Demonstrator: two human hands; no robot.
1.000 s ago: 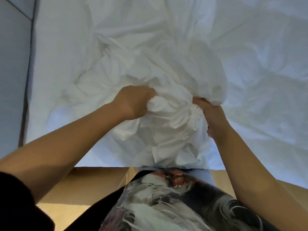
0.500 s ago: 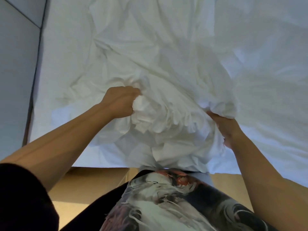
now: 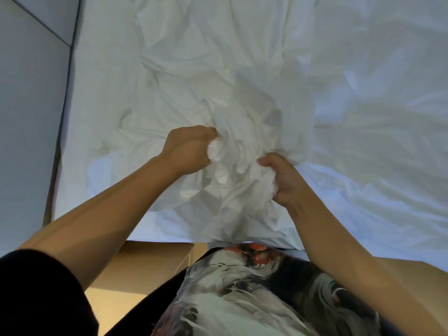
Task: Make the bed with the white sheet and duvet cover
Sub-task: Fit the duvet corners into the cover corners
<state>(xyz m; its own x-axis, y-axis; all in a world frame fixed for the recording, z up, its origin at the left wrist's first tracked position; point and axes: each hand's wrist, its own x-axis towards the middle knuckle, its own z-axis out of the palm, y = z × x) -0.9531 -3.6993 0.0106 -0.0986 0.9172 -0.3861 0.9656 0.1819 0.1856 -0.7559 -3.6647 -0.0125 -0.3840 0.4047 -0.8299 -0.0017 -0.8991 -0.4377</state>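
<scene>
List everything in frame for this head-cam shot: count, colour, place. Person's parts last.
bunched white fabric: 1, white, gathered at the near bed edge, centre, gripped on both sides; sheet or duvet cover, cannot tell which
spread white bedding: white, wrinkled, covering the bed behind and to the right
wall panels: grey, left side beside the bed
floor: tan, bottom, below the bed edge
patterned garment: 1, black, white and red, bottom centre on the person
dark sleeve: 1, black, bottom left on the left arm
left hand: 1, closed on the bunched fabric, centre left
right hand: 1, closed on the bunched fabric, centre right
</scene>
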